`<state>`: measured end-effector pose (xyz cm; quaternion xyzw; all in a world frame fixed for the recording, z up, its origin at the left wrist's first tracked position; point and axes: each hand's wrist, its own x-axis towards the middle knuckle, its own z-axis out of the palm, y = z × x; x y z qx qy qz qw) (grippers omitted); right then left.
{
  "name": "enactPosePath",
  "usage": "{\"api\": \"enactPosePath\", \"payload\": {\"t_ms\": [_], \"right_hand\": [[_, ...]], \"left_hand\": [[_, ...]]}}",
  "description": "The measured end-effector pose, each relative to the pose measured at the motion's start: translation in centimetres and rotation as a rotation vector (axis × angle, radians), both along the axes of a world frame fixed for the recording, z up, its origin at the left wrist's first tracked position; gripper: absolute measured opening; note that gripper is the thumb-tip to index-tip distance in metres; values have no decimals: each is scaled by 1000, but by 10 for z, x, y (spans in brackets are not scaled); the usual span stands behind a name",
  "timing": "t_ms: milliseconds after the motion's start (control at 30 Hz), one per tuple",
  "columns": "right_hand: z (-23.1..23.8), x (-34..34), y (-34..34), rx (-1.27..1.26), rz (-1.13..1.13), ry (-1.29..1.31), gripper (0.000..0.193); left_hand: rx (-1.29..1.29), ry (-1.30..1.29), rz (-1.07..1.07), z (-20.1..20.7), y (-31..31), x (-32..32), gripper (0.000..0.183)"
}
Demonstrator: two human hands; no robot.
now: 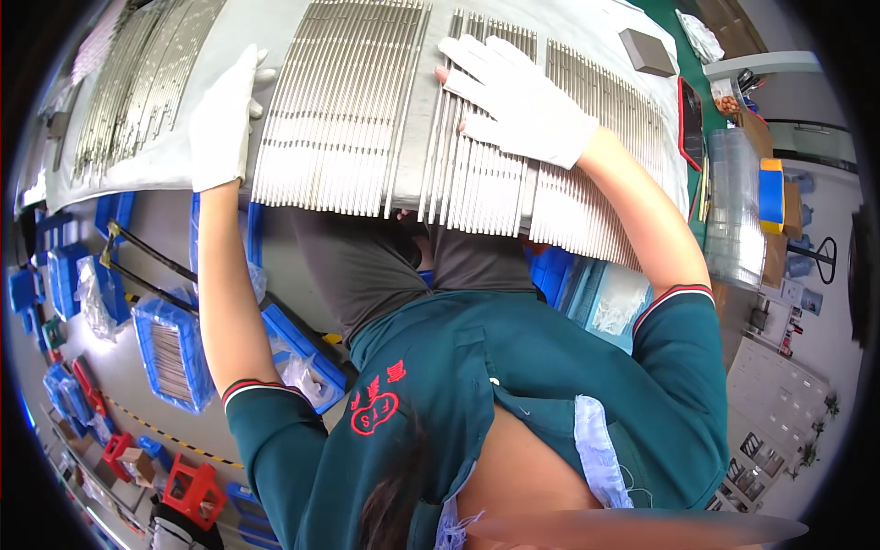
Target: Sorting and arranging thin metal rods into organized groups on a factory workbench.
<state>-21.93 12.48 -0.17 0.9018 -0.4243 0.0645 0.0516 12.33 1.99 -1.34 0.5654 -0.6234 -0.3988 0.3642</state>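
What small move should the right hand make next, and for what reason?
Perhaps the right hand should gently nudge the rods beneath it closer together. It lies spread across them, and gaps show between rods at this group's left side, while those to the right lie closer. The left hand is beside another group of rods, so the right seems better placed.

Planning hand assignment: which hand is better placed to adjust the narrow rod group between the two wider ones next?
Probably the right. The gloved right hand lies over the narrow rod group; the left hand is off beyond the wider left-hand group.
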Motion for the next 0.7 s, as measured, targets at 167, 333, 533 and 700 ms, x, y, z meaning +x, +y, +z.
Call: {"api": "enactPosePath", "payload": {"t_ms": [167, 333, 533, 700], "right_hand": [[-6, 28, -19, -35, 41, -21, 64], [-11, 47, -35, -100, 61, -49, 61], [1, 23, -17, -2, 38, 20, 59], [12, -9, 8, 52, 18, 56, 61]], "left_hand": [[-136, 14, -37, -4, -1, 3, 39], [10, 91, 33, 4, 5, -6, 52], [-27, 242, 60, 2, 5, -2, 50], [-93, 343, 109, -16, -9, 11, 51]]}}
